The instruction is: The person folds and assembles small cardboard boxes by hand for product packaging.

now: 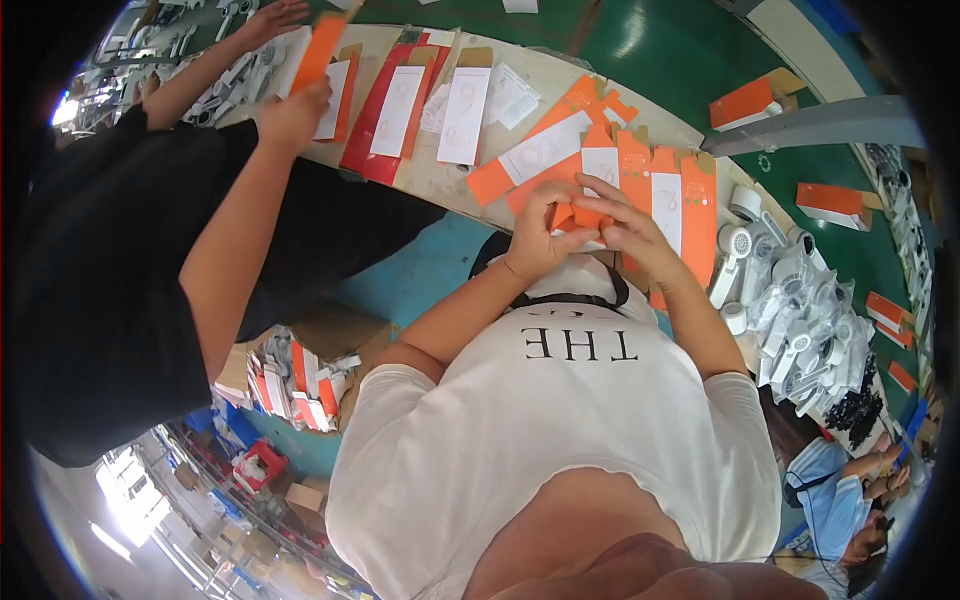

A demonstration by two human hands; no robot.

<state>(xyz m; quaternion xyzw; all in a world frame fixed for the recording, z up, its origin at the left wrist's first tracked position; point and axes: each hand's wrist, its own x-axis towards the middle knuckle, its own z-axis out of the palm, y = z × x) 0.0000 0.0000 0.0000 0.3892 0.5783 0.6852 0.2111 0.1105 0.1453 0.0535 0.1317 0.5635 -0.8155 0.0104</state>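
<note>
Close in front of my body, both hands hold a small orange and white carton [582, 222]. My left hand [540, 235] grips its left side, with the fingers curled around it. From the right, my right hand [635, 228] has its fingers bent over the top, at the orange flaps. Much of the carton is hidden behind the fingers. Just beyond my hands, flat orange and white carton blanks [665, 205] lie on the table. Another flat carton [545, 148] lies slanted to the left of them.
White handheld appliances in clear bags [800, 310] are heaped at the right. White-faced boxes [463, 115] lie along the table [560, 60]. At the left, a co-worker in black [120, 270] holds an orange box [318, 52]. A carton of boxes [300, 385] stands behind.
</note>
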